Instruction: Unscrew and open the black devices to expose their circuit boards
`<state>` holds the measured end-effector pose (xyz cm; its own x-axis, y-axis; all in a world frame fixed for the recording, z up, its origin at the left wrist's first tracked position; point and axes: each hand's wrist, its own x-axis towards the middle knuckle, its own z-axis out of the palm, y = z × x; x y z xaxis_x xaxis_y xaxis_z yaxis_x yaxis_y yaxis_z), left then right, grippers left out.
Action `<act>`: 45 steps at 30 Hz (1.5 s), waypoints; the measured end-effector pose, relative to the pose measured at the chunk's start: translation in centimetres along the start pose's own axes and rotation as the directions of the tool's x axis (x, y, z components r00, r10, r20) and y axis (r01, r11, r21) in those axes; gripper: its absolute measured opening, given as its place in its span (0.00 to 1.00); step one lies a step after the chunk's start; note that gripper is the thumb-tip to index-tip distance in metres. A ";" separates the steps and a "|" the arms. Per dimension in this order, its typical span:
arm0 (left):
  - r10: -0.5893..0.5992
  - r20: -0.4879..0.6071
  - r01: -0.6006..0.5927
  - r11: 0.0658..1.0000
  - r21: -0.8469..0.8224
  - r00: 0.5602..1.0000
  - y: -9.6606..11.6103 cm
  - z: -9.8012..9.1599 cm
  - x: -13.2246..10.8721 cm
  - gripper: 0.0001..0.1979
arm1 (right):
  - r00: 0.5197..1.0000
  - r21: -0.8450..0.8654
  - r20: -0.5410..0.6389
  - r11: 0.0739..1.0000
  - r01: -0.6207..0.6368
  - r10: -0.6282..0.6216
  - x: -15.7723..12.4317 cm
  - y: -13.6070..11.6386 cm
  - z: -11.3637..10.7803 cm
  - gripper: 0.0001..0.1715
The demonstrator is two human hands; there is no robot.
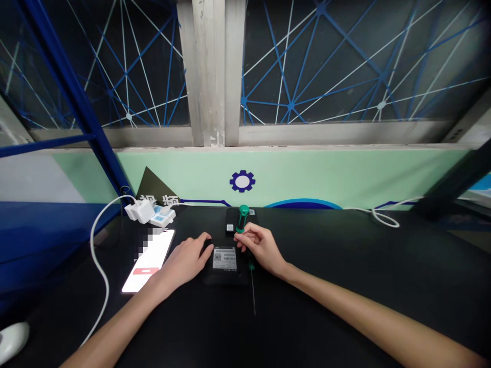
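Note:
A black device with a white label lies on the black table, its label facing up. At its upper left corner rests my left hand, thumb and forefinger a little apart at the edge. My right hand is closed round the lower part of a green and black screwdriver, held upright near the device's upper right. Its tip is hidden by my fingers. Below that hand lies a second screwdriver, its thin shaft pointing toward me. Behind them sits another black box with a small white label.
On the left a lit phone lies beside my left forearm. A white power strip with a plugged adapter stands behind it, and a white cable curves forward. A white rounded object is at the lower left.

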<state>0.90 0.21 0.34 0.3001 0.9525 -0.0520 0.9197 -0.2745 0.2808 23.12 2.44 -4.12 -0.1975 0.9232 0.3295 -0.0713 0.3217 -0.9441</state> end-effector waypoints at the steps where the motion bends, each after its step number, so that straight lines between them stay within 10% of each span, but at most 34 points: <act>1: 0.004 0.000 -0.004 1.000 0.000 1.000 -0.1 0.0 0.0 0.21 | 1.000 -0.005 0.003 1.000 0.002 -0.002 0.0 0.0 0.0 0.21; 45: 0.028 0.019 -0.028 1.000 -0.007 0.999 -0.4 -0.3 -0.1 0.24 | 1.000 -0.038 -0.002 0.999 -0.001 0.001 -0.3 -0.8 0.0 0.19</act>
<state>0.43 0.21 0.58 0.3306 0.9417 -0.0627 0.9091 -0.2999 0.2892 23.24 1.94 -3.48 -0.1957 0.9241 0.3284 -0.0338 0.3283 -0.9440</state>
